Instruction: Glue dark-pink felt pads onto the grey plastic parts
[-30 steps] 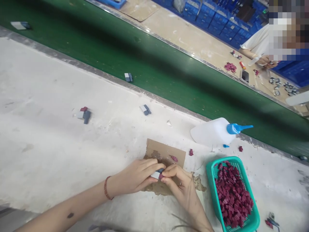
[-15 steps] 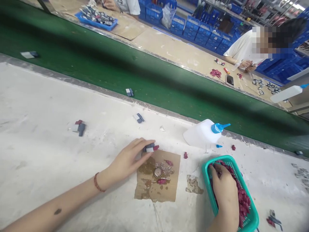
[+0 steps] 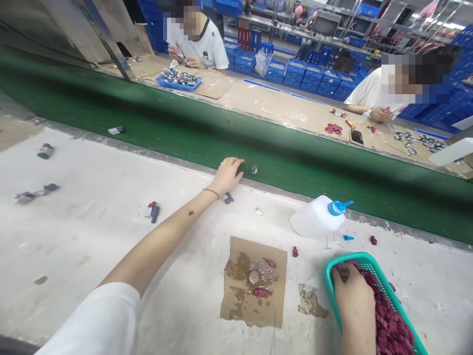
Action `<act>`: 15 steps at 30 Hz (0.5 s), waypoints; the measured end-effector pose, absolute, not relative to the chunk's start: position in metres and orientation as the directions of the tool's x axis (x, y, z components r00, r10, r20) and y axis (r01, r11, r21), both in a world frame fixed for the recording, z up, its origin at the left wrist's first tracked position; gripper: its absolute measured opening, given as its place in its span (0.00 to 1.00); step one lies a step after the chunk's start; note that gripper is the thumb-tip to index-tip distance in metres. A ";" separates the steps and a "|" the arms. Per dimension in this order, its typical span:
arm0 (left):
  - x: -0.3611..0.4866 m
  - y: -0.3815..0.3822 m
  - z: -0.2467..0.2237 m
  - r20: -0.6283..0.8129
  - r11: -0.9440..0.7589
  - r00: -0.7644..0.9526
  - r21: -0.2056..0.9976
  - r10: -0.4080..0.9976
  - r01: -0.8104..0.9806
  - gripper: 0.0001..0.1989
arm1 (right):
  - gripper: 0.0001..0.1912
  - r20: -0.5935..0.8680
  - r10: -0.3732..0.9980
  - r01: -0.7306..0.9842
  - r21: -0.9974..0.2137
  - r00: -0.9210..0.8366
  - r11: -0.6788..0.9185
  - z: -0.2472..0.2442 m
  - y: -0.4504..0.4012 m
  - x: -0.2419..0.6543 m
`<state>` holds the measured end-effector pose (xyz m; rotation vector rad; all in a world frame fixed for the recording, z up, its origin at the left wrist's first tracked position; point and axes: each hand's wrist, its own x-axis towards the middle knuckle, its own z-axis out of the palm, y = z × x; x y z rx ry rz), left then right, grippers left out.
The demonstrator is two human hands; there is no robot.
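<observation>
One broad white worktop (image 3: 185,296) fills the lower frame; a long green conveyor belt (image 3: 314,167) slants above it from upper left. A teal perforated plastic basket (image 3: 330,286) holds a heap of small dark-red pieces (image 3: 391,320) at lower right. A stained brown cardboard sheet (image 3: 273,305) lies at lower centre, a white plastic bottle (image 3: 316,217) with a blue nozzle (image 3: 339,207) above and right of it. The right hand (image 3: 353,291) dips into the basket, its fingertips hidden: whether it grips a piece, I cannot tell. The left hand (image 3: 229,175), at centre, is open just beside a small dark-grey block (image 3: 254,170) on the belt.
</observation>
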<state>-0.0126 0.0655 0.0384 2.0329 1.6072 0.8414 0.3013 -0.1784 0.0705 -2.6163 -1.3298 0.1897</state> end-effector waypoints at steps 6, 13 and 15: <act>-0.033 0.071 0.037 0.131 -0.072 -0.044 0.761 0.990 0.645 0.13 | 0.13 0.110 0.745 0.696 -0.467 0.658 -0.546 0.082 -0.181 0.293; -0.022 0.046 0.055 -0.061 0.079 -0.070 0.952 0.996 0.296 0.14 | 0.15 0.222 0.870 0.608 -0.787 0.440 -0.107 0.077 -0.190 0.249; -0.017 0.019 0.060 -0.130 0.129 -0.008 0.974 0.992 0.184 0.13 | 0.12 0.123 0.955 0.491 -0.871 0.270 -0.026 0.071 -0.191 0.231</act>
